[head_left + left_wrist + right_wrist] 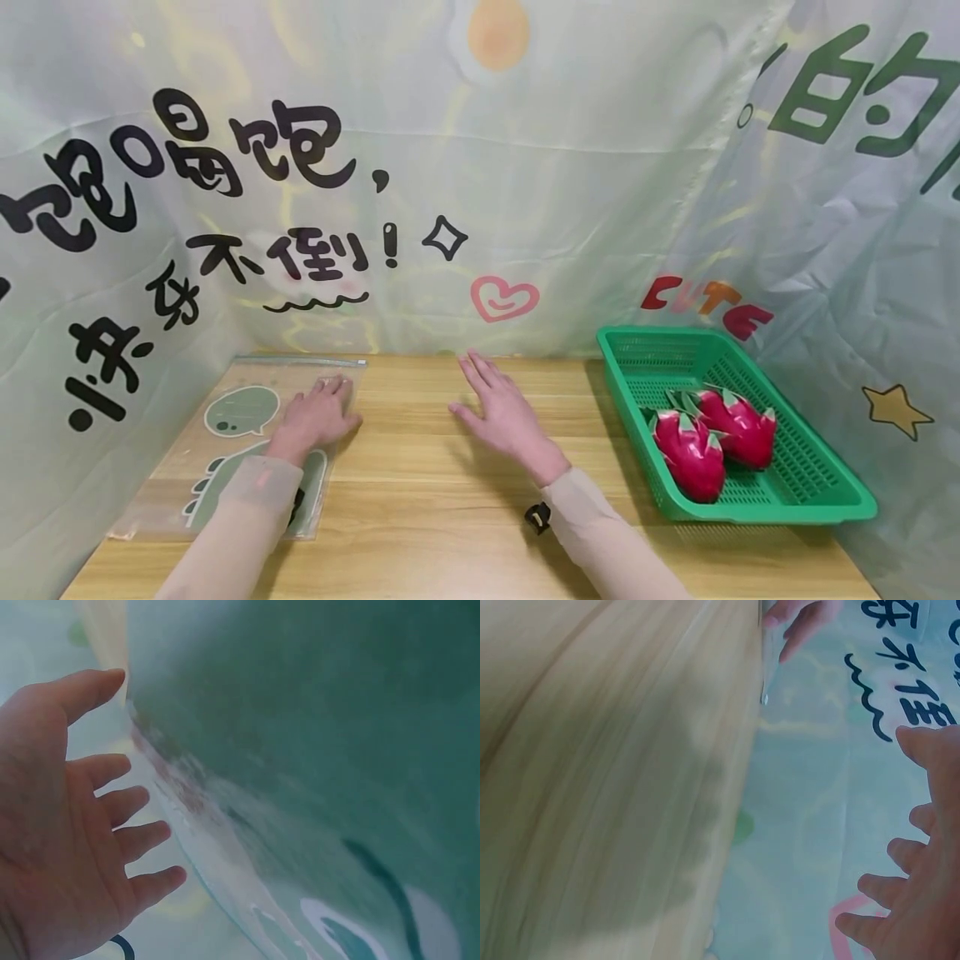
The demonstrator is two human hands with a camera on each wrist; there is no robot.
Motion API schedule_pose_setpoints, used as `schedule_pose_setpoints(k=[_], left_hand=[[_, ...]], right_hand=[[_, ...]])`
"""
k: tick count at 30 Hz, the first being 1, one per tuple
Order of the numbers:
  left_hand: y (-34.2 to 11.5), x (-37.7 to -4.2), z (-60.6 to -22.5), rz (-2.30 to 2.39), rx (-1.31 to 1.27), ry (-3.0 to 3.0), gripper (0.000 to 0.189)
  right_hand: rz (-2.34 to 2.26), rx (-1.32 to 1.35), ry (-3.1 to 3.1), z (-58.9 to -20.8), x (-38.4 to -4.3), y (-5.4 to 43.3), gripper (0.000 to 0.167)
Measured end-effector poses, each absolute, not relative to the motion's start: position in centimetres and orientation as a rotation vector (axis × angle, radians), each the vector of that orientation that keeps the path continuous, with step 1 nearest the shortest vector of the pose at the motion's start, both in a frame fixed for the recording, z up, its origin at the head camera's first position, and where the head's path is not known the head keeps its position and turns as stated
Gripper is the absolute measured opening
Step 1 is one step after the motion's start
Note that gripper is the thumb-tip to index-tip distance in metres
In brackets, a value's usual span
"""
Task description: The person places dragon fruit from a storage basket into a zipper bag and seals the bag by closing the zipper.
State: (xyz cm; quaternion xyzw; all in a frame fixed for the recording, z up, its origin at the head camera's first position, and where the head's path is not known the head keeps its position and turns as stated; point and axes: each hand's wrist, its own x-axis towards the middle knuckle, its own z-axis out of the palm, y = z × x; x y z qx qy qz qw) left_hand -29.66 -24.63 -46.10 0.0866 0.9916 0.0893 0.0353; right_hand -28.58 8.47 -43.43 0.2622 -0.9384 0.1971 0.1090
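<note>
A clear zip bag (180,450) printed with a green dinosaur and a speech bubble lies flat at the left of the wooden table. My left hand (318,417) is over the bag's right part, fingers extended and loosely spread. In the left wrist view the same hand (82,817) has its fingertips close to the bag's surface (315,750), with nothing gripped. My right hand (502,408) hovers above the table's middle, fingers straight, pointing toward the back edge. It holds nothing; the right wrist view shows that hand (907,862) with its fingers apart.
On the right stands a green plastic basket (817,467) with two red dragon fruits (690,458) in it. Printed cloth (555,208) with writing and drawings hangs behind the table (420,517) and along both sides. A black band (537,517) shows at my right wrist.
</note>
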Motion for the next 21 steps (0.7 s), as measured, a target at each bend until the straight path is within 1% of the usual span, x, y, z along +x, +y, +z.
schedule_pose_setpoints(k=[7, 12, 17, 21], left_hand=[[-24.2, -29.5, -46.3, 0.211, 0.265, 2.984, 0.062], [-24.1, -29.3, -46.5, 0.239, 0.330, 2.972, 0.054], [-23.7, -29.0, -46.7, 0.314, 0.406, 2.997, 0.052], [-23.3, -28.2, -46.4, 0.412, 0.394, 3.015, 0.052]], right_hand=[[0.613, 0.819, -2.766, -43.6, -29.3, 6.5, 0.079], [0.630, 0.830, -2.777, -43.8, -29.9, 5.6, 0.078], [0.642, 0.830, -2.805, -44.1, -30.1, 5.3, 0.079], [0.691, 0.847, -2.795, -44.5, -30.3, 5.1, 0.079]])
